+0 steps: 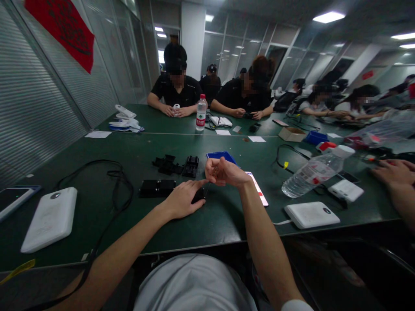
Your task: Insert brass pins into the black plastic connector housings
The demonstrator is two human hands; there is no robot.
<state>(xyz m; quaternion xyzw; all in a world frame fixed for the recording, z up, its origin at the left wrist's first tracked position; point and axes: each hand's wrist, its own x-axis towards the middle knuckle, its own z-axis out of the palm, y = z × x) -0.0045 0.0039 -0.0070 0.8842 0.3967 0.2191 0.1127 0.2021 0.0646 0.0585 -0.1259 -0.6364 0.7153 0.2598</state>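
Observation:
My left hand (183, 199) lies low over the table, its fingers over a black plastic part (198, 195) that shows between index finger and thumb; most of that part is hidden. My right hand (228, 172) is just above and to the right, palm turned up with curled fingers. Something small may lie in it, too small to make out. Left of my left hand lies a long black block (158, 188) with small shiny spots. Behind it are a black bracket-like part (191, 166) and several loose black pieces (167, 164).
A blue tray (222, 156) and a lit phone (257, 188) lie by my right hand. White power banks (52, 219) flank me, with a black cable (125, 190) at left. A tilted water bottle (316, 172) is at right. Co-workers (177, 88) sit opposite.

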